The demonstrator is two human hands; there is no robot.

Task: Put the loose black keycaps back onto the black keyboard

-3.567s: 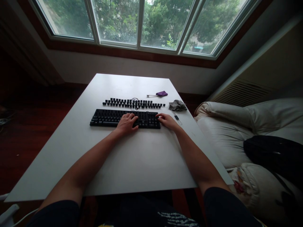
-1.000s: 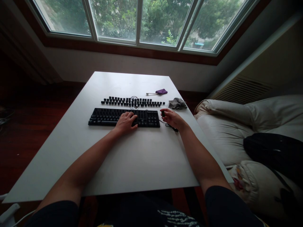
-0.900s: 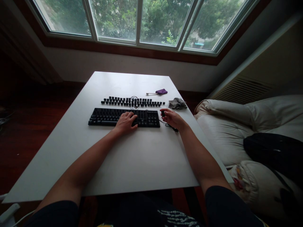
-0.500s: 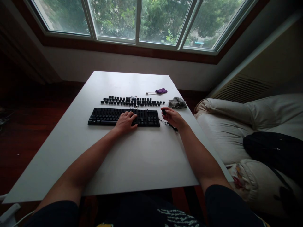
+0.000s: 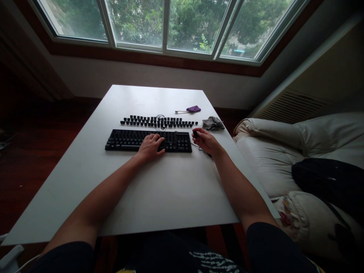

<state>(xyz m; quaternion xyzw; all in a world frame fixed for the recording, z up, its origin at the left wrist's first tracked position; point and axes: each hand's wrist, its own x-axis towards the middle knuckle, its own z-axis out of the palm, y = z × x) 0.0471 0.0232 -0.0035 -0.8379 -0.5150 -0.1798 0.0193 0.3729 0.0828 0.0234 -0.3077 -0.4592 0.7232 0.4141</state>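
A black keyboard lies across the middle of the white table. My left hand rests on the keys right of the keyboard's centre, fingers lying loosely over them. My right hand hovers just off the keyboard's right end, fingers pinched on a small black tool; a thin wire trails from it under the hand. Behind the keyboard, several loose black keycaps are lined up in rows.
A purple item with a pale handle and a crumpled grey cloth lie at the table's far right. A white cushioned sofa with a black bag stands right of the table. Windows run along the far wall.
My right hand left the keyboard's right end and now holds the small black tool that lay on the table beside it. Over the last second it drifted slightly left. My left hand stayed.
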